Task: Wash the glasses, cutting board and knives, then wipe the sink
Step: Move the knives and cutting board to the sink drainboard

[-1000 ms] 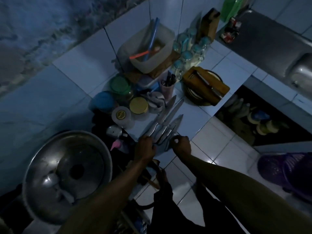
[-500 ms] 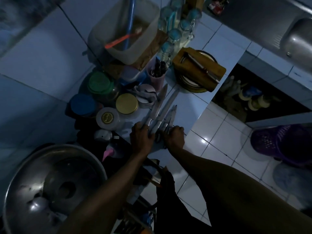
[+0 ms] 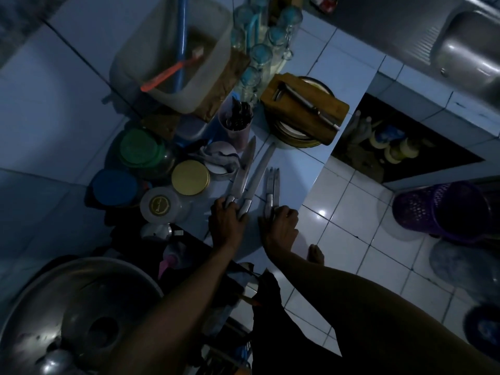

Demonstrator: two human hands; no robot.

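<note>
Several steel knives lie on the tiled counter (image 3: 297,169), blades pointing away from me. My left hand (image 3: 227,226) grips the handles of two long knives (image 3: 253,180). My right hand (image 3: 280,228) holds the handles of a pair of shorter knives (image 3: 272,185) beside them. Behind, a wooden cutting board (image 3: 305,112) rests on stacked plates with a peeler-like tool on top. Upturned glasses (image 3: 259,52) stand in a group at the back. The steel sink (image 3: 470,52) is at the top right.
Lidded jars (image 3: 190,177), a cup of cutlery (image 3: 235,123), a plastic tub (image 3: 173,58) with a toothbrush, and a large metal bowl (image 3: 73,318) crowd the left. A purple basket (image 3: 438,209) stands on the tiled floor at right.
The knives have been split into two groups, one under each hand, and the camera has moved closer. Both hands stay on the handles.
</note>
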